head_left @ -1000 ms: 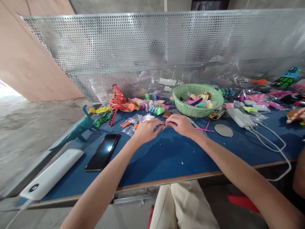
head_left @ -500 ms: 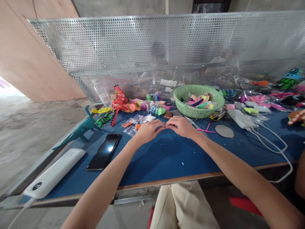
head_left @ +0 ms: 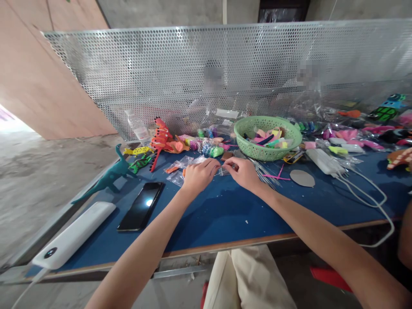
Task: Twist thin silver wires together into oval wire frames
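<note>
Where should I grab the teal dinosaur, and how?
Probably around the middle of the body, coming down from above. The teal dinosaur seems to stand on its legs with its back facing up, and nothing lies over it. The body is its thickest part; the neck and tail are much thinner, so they might bend.
</note>
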Motion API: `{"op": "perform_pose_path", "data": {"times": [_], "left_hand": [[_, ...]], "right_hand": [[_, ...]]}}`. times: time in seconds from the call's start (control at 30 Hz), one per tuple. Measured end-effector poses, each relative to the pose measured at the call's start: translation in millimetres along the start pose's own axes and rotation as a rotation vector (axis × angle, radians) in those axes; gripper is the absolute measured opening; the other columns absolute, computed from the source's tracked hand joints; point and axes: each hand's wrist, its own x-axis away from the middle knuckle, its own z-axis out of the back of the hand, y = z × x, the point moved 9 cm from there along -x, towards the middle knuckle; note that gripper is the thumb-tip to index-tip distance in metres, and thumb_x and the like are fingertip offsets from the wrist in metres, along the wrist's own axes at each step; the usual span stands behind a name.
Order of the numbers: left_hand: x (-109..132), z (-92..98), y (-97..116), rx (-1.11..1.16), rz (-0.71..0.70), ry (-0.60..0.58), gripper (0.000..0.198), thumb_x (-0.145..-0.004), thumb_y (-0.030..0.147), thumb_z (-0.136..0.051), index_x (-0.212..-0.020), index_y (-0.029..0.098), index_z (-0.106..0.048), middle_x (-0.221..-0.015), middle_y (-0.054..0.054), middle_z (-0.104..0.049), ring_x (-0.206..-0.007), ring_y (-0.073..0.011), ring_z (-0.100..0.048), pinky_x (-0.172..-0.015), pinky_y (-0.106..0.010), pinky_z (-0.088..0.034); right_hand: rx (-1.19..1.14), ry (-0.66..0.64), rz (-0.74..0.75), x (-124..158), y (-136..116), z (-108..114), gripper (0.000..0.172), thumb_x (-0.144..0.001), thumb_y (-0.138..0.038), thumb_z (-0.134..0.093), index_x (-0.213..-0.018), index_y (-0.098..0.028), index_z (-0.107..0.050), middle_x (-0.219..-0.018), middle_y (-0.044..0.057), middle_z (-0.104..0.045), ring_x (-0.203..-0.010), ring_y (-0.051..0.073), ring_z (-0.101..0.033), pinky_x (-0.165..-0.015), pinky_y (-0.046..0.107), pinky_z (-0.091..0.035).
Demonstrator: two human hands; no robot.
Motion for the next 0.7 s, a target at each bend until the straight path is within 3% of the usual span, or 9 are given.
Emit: {"op": "perform_pose_path", "data": {"times": [0.2,0.7], "left_hand": [[-5.0,-1.5,8.6,-0.095,0.022,-0.053,0.022,-0.101,0.033,-0.044,-0.103,0.024,-0.063,-0.096,-0.004,-0.072,-0.068,-0.0183,-0.065,-0.051,-0.03,-0.029],[-6.1,1.7,22.5,-0.12,0.082,-0.063,0.016,-0.097,0.027,-0.047,-0.105,0.02,-0.059,-0.104,-0.009,-0.068,-0.072,-0.0205,-0.067,-0.05,-0.031,-0.033]], "right_hand": [[0.09,0.036,-0.002,0.0,0.0,0.2,0.017,-0.095,-0.039,-0.061,-0.093,-0.025,-0.072,-0.086,-0.001,-0.077,-0.068,0.017,-0.068,-0.064,0.027,-0.043],[0.219,0.088,0.05,1.2,-4.1,2.4,0.013,-0.097,-0.032,-0.059,-0.096,-0.026,-0.07,-0.09,0.0,-0.078,-0.077,0.018,-0.071,-0.063,0.028,-0.041]]}}
